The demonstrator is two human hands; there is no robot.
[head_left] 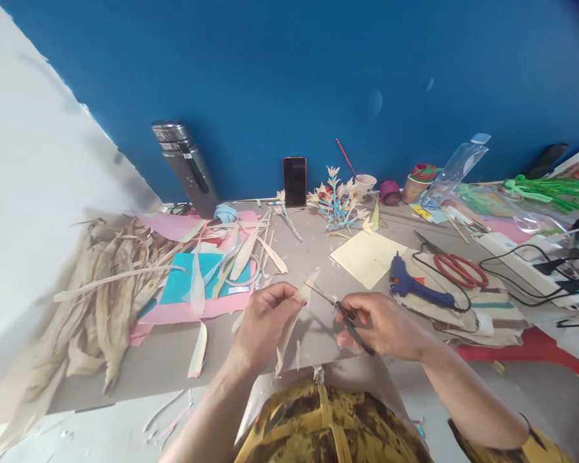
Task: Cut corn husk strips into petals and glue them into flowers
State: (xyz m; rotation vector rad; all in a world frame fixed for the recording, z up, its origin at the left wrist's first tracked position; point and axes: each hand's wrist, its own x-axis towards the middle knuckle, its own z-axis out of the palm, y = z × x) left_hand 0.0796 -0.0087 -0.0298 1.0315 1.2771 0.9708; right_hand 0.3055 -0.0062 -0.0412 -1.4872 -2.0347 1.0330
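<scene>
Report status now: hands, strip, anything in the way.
Left hand pinching strip. Right hand holding black scissors, blades at strip's upper part. Glue gun beyond right hand, not between hands.

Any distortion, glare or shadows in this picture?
Head view: wide-angle stretch likely tilts the tall grey flask and clear plastic bottle outward; head view: pale spots, perhaps glare, on the blue wall; head view: soft shadow on the grey tabletop between left hand and right hand.
</scene>
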